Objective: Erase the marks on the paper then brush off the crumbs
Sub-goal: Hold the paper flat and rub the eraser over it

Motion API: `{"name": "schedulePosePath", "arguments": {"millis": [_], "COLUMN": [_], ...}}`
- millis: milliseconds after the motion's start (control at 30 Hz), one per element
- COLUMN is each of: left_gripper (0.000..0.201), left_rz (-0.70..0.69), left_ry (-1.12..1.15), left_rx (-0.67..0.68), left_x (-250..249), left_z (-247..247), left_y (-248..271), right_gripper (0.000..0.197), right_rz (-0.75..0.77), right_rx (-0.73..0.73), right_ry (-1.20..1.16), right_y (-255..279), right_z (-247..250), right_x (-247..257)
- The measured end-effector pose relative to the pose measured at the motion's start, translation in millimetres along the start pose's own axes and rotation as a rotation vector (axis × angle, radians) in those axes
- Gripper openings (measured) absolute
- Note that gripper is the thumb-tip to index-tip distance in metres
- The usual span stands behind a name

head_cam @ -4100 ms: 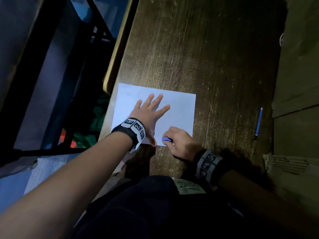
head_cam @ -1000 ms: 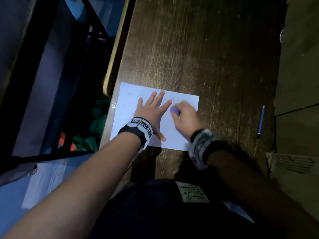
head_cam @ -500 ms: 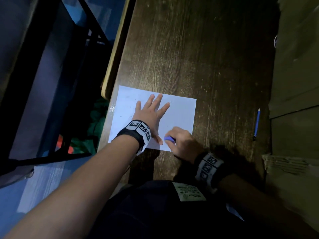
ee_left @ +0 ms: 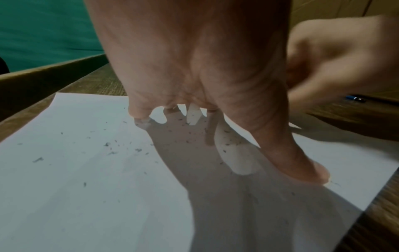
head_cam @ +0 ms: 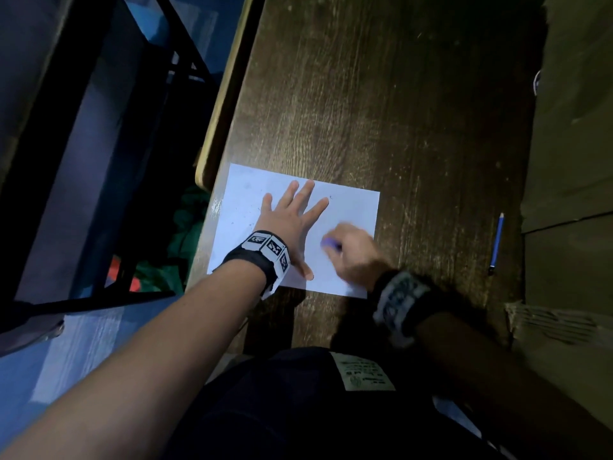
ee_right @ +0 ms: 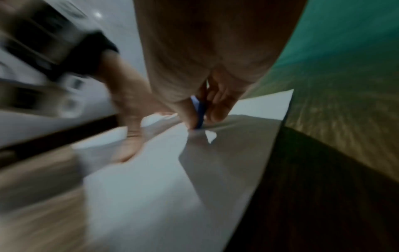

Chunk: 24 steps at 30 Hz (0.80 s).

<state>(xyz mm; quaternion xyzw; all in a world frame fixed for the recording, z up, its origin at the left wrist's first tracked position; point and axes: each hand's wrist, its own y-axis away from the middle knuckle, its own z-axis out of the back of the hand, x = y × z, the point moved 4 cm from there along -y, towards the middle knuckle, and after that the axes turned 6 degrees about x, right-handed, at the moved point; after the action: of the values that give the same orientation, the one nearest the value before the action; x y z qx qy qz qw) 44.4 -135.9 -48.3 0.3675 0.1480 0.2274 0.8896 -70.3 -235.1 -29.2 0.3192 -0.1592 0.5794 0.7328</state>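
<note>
A white sheet of paper (head_cam: pixel 351 210) lies on the dark wooden table (head_cam: pixel 381 111) near its left edge. My left hand (head_cam: pixel 292 220) lies flat on the sheet with fingers spread, pressing it down. My right hand (head_cam: pixel 351 247), blurred by motion, pinches a small purple-blue eraser (head_cam: pixel 330 243) against the paper's right half. In the right wrist view the eraser (ee_right: pixel 199 110) sits between thumb and fingers, its tip on the sheet. Dark eraser crumbs (ee_left: pixel 112 146) are scattered over the paper (ee_left: pixel 75 187) left of my left hand (ee_left: pixel 205 76).
A blue pencil (head_cam: pixel 496 242) lies on the table to the right of the sheet. Cardboard boxes (head_cam: pixel 570 161) stand along the right side. The table's left edge (head_cam: pixel 225 94) drops to a dark metal frame and green cloth below.
The right hand with the eraser has gone from the sheet's upper right to its near edge and now sits mid-right again, rubbing back and forth. The left hand has stayed flat.
</note>
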Motion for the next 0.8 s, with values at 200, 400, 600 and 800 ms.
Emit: {"name": "schedulePosePath", "arguments": {"millis": [200,400,600,800], "left_gripper": [0.163,0.163,0.164,0.164], "left_rz": [0.006,0.005,0.001,0.002], "left_ry": [-0.006,0.000,-0.003,0.006], "left_rx": [0.003,-0.005,0.004,-0.007], "left_x": [-2,-1,-2,0], "left_z": [0,1,0,-2], "left_y": [1,0,2,-2], "right_gripper": [0.011,0.004,0.012,0.002], "right_rz": [-0.176,0.039,-0.199,0.087], "right_rx": [-0.246,-0.013,-0.298,0.010], "right_ry": [-0.027,-0.005,-0.021,-0.008], "right_y": [-24,8,-25,18], "right_z": [15,-1,21,-10], "right_x": [-17,-1,-26,2]}}
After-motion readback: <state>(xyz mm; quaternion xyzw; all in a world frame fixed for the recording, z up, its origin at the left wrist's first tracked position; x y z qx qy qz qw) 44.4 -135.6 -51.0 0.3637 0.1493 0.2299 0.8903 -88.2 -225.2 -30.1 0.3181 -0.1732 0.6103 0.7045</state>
